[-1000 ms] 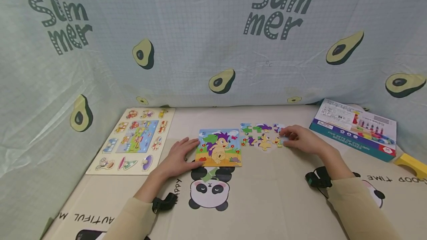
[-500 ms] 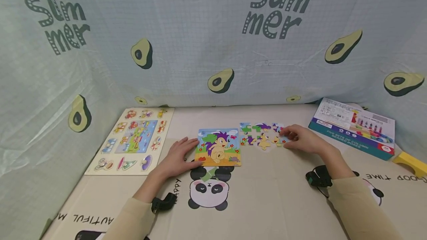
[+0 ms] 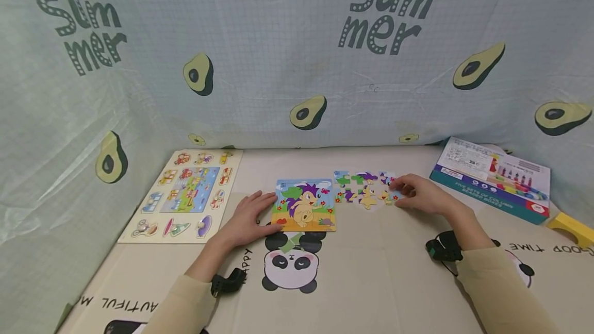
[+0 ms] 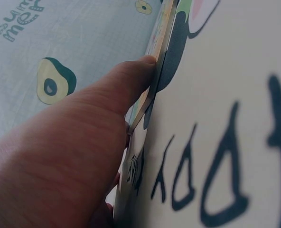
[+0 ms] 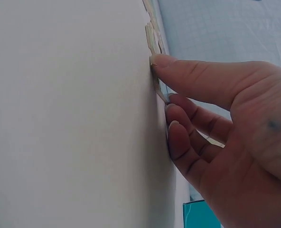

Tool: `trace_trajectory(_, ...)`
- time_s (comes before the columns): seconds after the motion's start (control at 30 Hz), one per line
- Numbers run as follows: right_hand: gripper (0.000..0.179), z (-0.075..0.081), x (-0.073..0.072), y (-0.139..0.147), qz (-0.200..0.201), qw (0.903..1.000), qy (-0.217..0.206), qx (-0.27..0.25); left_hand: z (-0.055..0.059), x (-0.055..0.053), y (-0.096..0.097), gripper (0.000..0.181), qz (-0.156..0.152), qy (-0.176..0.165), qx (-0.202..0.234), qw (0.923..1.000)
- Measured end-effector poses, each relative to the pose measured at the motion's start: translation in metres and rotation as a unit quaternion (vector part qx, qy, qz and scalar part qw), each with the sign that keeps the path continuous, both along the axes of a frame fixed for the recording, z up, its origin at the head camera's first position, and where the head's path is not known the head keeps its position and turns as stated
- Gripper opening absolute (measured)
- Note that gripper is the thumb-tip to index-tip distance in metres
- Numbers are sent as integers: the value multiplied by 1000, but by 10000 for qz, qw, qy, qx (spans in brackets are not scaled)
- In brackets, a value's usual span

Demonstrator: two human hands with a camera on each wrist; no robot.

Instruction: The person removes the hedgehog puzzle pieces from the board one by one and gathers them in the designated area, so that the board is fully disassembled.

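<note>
Over the pale tablecloth [image 3: 362, 272], neither hand has shifted in the last second, so work seems paused: the left hand [image 3: 246, 218], fingers relaxed, touches the hedgehog board [image 3: 303, 205]; the right hand [image 3: 424, 196], fingers curled, apparently pinches the end piece [image 3: 395, 197], other puzzle pieces [image 3: 368, 199] beside its tips.

The hedgehog puzzle [image 3: 303, 206] looks wooden, tablecloth [image 3: 371, 272] matt, backdrop [image 3: 250, 40] glossy plastic.

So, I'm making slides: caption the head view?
Left hand touching a hedgehog picture board, right hand pinching a puzzle piece.
</note>
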State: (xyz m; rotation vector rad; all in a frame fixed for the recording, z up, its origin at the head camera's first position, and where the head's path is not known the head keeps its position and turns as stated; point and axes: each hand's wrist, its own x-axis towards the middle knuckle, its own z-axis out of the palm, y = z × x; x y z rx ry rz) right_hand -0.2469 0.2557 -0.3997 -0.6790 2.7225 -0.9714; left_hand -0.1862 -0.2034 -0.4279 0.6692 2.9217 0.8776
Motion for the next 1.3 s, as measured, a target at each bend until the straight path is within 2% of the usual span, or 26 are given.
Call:
trace_trajectory(0.6,44,-2,-3,1,-11,9999,-74,-125,-3,3,1,76,63,-48,-10,10000)
trace_trajectory(0.77,44,-2,-2,1,9,9998,88,-200,-3,4,1,75,53,28,-6,10000)
trace_trajectory(0.93,44,4,1,-3,-100,9993,329,-167,-2,4,1,76,66,-10,-5,10000)
trace_trajectory(1.3,46,20,4,-38,66,9957,769,-520,-1,0,2,76,65,-49,-21,10000)
